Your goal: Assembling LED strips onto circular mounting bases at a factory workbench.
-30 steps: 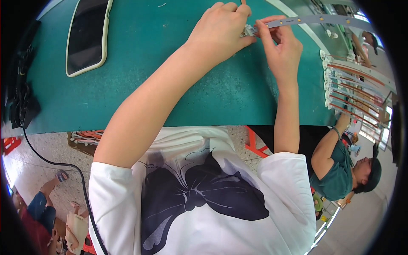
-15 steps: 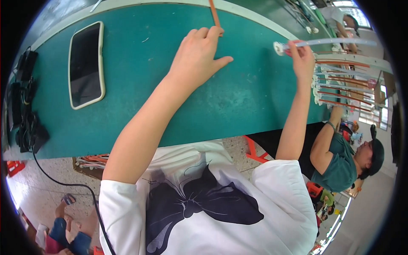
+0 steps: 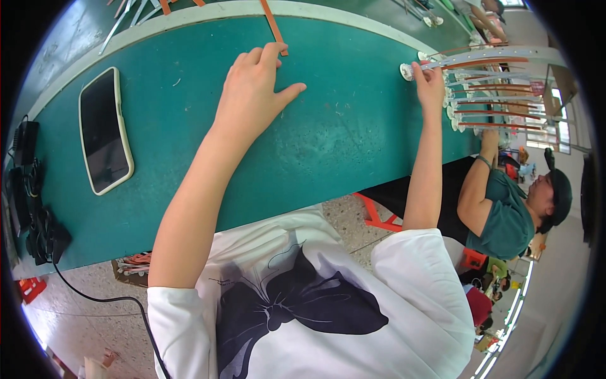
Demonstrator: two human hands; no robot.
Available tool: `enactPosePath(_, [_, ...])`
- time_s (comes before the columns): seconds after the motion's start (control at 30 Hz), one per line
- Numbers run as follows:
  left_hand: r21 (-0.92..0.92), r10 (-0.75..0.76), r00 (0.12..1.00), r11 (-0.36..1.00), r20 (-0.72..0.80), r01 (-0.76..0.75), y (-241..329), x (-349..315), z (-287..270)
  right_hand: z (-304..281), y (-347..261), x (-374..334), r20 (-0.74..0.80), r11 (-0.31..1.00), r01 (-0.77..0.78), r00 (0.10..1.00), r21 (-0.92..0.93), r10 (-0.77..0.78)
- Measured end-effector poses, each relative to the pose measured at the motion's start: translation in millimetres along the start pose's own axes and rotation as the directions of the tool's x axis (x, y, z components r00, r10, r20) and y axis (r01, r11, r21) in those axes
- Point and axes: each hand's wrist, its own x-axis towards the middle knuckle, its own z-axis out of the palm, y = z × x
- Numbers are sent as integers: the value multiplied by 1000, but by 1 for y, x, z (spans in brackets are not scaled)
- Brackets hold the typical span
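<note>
My left hand [image 3: 252,85] hovers over or rests on the green tabletop [image 3: 341,145], its thumb spread away from the fingers. Its fingertips are at the lower end of a flat orange-brown strip [image 3: 271,25], apparently touching it without a grip around it. At the right, my right hand [image 3: 431,88] pinches a pale translucent strip [image 3: 467,58] near its round white end piece [image 3: 406,72]. That strip lies alongside a row of similar pale and brown strips with white ends [image 3: 495,114] at the table's right edge.
A phone in a pale case [image 3: 104,129] lies on the left. Black adapters and cables [image 3: 41,221] crowd the left edge. More loose strips [image 3: 136,12] lie beyond the pale far edge. A co-worker in a dark green shirt [image 3: 505,224] sits at the right.
My right hand has brought the pale strip up to the row at the right, where before it was held apart. The view has shifted; my left hand stays at the brown strip's end.
</note>
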Motion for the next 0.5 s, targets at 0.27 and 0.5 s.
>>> enactPosePath(0.27, [-158, -112, 993, 982, -21, 108, 2, 4, -6, 20, -131, -69, -3, 988, 153, 988, 33, -153])
enactPosePath(0.5, [-180, -129, 989, 977, -68, 115, -4, 3, -4, 154, -211, 29, 271, 517, 856, 500, -11, -822])
